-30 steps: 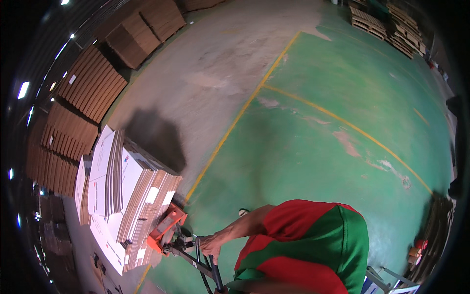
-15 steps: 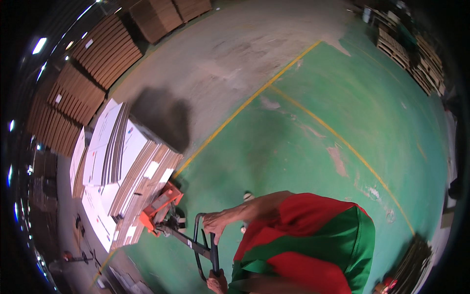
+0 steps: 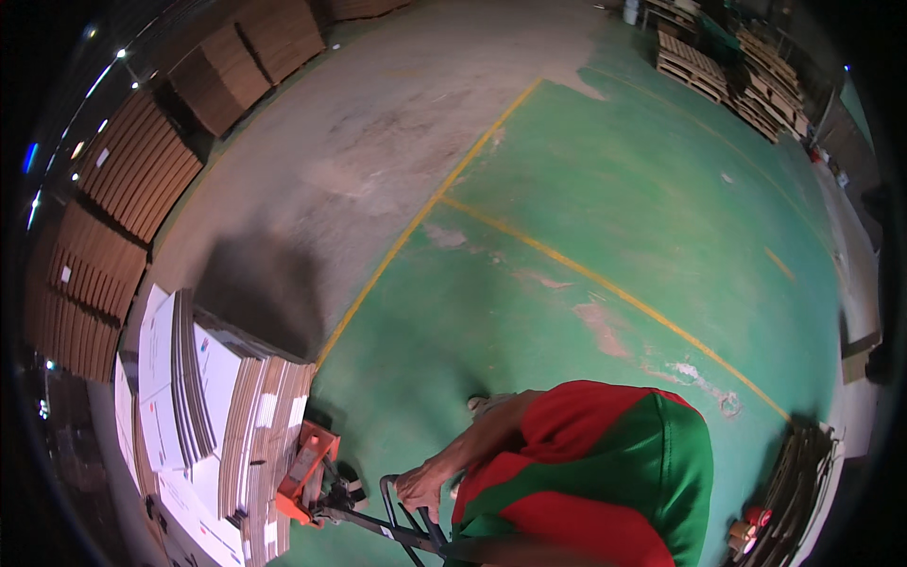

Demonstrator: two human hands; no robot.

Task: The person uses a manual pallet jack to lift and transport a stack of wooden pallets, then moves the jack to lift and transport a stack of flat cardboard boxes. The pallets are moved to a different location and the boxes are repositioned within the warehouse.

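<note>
My right hand (image 3: 420, 487) is closed round the black loop handle of a pallet jack, its arm reaching out from a red and green sleeve (image 3: 605, 454). The handle's dark shaft (image 3: 364, 519) runs left to the orange body of the pallet jack (image 3: 307, 472). Against that body stands a tall stack of flat cardboard sheets (image 3: 250, 416), with white printed faces and brown edges. The lower part of the handle runs out at the bottom of the picture. My left hand is not visible there.
Brown cardboard stacks (image 3: 142, 165) line the far left. A yellow line (image 3: 425, 213) parts the grey floor from the green floor (image 3: 586, 208). Wooden pallets (image 3: 694, 64) are piled at the back right. More flat sheets (image 3: 789, 491) lean at the lower right, beside red rolls (image 3: 759, 517).
The view has shifted, so the cardboard stack and pallet jack sit lower and further left. My left hand, earlier on the handle's lower end, has dropped out of the picture. My right hand keeps its grip.
</note>
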